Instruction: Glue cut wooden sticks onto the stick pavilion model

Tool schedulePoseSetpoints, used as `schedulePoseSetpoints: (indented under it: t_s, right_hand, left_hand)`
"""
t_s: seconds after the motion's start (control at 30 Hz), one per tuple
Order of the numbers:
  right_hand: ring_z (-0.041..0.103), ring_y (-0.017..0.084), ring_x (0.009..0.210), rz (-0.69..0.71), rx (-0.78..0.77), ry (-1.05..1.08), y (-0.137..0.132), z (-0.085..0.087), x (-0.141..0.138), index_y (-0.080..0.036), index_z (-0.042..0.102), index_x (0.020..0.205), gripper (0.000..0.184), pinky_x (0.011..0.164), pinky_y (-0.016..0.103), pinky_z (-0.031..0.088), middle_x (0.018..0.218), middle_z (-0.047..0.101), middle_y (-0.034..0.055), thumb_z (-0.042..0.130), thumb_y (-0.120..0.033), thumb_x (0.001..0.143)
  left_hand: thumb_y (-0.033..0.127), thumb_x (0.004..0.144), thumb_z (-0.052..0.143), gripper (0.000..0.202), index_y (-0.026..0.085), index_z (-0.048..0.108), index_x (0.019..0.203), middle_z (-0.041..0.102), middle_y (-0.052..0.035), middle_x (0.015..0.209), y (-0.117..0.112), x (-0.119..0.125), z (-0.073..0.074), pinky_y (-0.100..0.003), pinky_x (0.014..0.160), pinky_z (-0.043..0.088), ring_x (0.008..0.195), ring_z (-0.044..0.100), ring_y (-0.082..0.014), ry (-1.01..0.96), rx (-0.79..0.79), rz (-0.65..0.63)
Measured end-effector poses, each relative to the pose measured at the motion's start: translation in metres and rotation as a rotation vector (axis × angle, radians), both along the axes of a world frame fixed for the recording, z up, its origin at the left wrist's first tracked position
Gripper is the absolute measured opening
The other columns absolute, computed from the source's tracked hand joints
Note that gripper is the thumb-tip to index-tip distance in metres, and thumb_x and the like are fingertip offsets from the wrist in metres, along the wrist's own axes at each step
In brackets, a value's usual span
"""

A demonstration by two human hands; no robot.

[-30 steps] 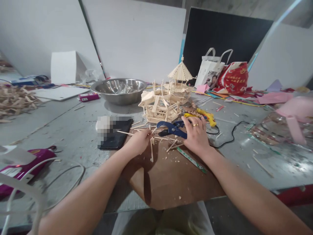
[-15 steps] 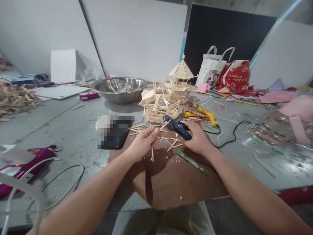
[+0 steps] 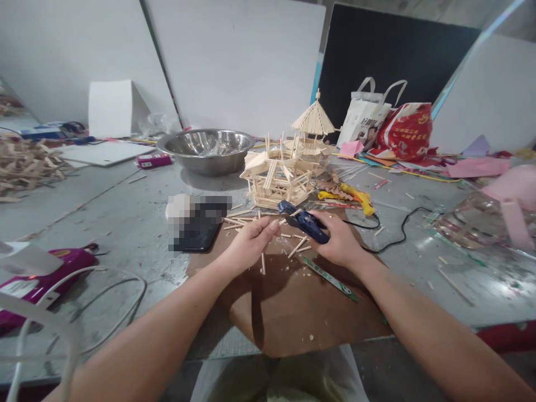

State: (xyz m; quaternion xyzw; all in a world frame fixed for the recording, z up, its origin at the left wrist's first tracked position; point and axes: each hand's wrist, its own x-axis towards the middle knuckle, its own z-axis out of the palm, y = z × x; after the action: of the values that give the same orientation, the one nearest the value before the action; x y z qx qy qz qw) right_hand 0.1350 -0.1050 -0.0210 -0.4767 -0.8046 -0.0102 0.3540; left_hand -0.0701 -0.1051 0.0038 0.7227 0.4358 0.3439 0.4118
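Note:
Between my left hand's (image 3: 258, 241) pinched fingertips is a thin wooden stick (image 3: 283, 221), its far end at the jaws of a dark blue hand cutter (image 3: 309, 224). My right hand (image 3: 337, 237) is wrapped round the cutter's handles. Just beyond the hands stands a wooden-stick pavilion model (image 3: 278, 176) with upright posts and slatted roof parts. A second model with a pointed roof (image 3: 317, 118) rises behind it. Loose cut sticks (image 3: 297, 245) lie below the hands on brown paper (image 3: 301, 312), near a green-and-white paper strip (image 3: 330, 279).
A steel bowl (image 3: 205, 162) and a partly blurred phone (image 3: 201, 235) lie to the left. A yellow glue gun (image 3: 355, 196) with a black cord sits right of the models. Further right is a clear container with a pink top (image 3: 508, 192). Purple power strip (image 3: 54, 276) and white cable at left.
The cutter has turned slightly and its jaws sit a little further right, with the stick now lower and flatter across them. The whole view has shifted slightly.

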Motion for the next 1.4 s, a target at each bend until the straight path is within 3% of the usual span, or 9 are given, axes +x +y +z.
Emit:
schedulePoseSetpoints:
  t_s: [1.1,1.4]
  right_hand:
    - [0.054,0.020,0.080,0.012,-0.029,-0.001,0.0002,-0.0026,-0.0009,-0.017,0.048,0.106,0.046,0.073,0.032,0.042,0.090,0.060,0.0069,0.053,-0.021,0.060]
    - [0.054,0.021,0.081,0.014,-0.037,-0.015,0.0008,-0.0030,-0.0005,-0.015,0.048,0.106,0.047,0.073,0.032,0.041,0.091,0.060,0.0077,0.053,-0.021,0.060]
  left_hand:
    - [0.044,0.078,0.037,0.032,0.015,0.046,0.065,0.032,0.0061,0.048,-0.0018,-0.0019,0.0042,-0.019,0.043,0.025,0.044,0.030,-0.0058,0.018,-0.009,-0.042]
    - [0.044,0.077,0.038,0.032,0.015,0.044,0.066,0.027,0.0070,0.045,-0.0018,-0.0020,0.0042,-0.019,0.040,0.019,0.041,0.026,-0.0049,-0.090,-0.152,-0.115]
